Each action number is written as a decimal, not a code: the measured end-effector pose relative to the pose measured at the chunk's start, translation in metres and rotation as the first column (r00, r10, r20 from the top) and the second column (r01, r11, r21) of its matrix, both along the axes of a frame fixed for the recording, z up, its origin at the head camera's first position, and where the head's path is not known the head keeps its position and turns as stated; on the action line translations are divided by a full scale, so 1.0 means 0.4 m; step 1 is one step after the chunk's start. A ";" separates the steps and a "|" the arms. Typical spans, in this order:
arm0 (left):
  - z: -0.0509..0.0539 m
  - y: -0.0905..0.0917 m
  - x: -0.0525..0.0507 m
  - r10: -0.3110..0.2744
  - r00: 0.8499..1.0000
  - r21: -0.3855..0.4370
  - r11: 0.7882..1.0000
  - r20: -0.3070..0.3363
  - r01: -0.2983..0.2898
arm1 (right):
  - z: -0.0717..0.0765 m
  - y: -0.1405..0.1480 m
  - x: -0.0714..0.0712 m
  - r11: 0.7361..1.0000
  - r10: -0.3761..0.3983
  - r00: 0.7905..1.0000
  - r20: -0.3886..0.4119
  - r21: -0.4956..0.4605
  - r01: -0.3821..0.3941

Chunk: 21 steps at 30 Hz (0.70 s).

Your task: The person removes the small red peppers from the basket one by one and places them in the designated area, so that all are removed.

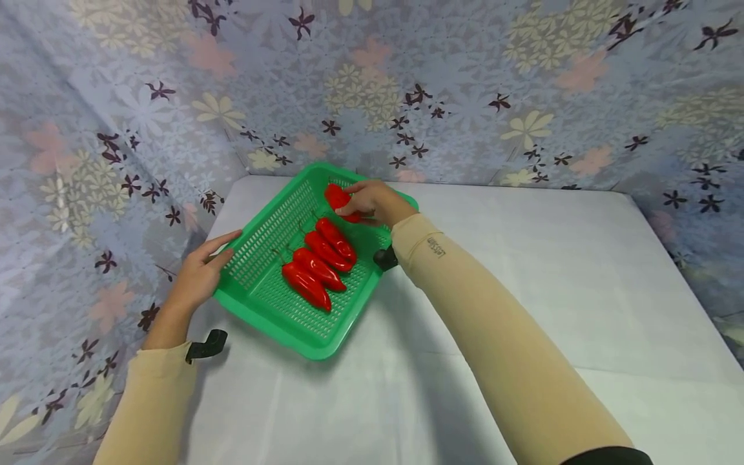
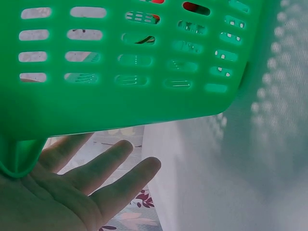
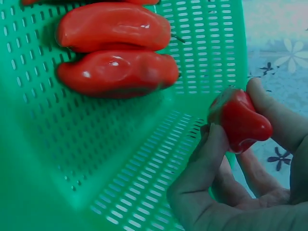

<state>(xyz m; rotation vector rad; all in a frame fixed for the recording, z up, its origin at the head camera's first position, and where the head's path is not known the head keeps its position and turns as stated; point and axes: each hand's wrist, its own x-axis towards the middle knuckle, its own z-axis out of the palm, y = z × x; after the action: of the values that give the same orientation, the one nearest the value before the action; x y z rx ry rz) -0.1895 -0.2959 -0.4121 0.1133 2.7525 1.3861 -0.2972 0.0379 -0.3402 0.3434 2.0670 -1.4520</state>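
A green perforated plastic basket [image 1: 264,326] stands turned at an angle on the white-covered table. Several glossy red peppers [image 1: 306,286] lie side by side in it, their stems toward the far left. My right hand [image 1: 379,200] pinches another red pepper [image 3: 238,122] between thumb and fingers, over the basket's far right corner. That pepper is seen end-on in the right wrist view. At the basket's left rim rests my left hand [image 1: 200,271]; in the left wrist view its fingers [image 2: 127,180] stretch out below the rim, and the thumb is hidden.
The white table cover [image 1: 523,258] spreads to the right and front of the basket. Floral fabric [image 1: 407,84] hangs behind the table and down its left side. A black wrist mount [image 1: 208,345] sticks out from the left sleeve.
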 end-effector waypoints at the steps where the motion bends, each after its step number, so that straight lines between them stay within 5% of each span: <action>1: 0.001 -0.002 0.002 0.002 1.000 -0.005 1.000 0.002 -0.002 | 0.005 0.000 0.002 1.000 0.005 1.000 -0.003 -0.008 -0.005; 10: 0.008 -0.002 0.008 -0.010 1.000 -0.017 1.000 0.012 0.010 | 0.051 0.036 0.024 0.995 0.029 0.996 -0.081 -0.098 -0.037; 21: 0.008 0.001 0.008 -0.009 1.000 -0.032 0.999 0.012 0.009 | 0.083 0.164 0.035 0.985 -0.095 0.977 -0.191 -0.157 0.065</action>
<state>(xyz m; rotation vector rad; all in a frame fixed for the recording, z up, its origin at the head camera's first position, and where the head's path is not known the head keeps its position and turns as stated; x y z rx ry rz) -0.1864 -0.2955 -0.4088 0.1154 2.7595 1.3357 -0.2830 0.1033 -0.3071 0.2319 2.1020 -1.7413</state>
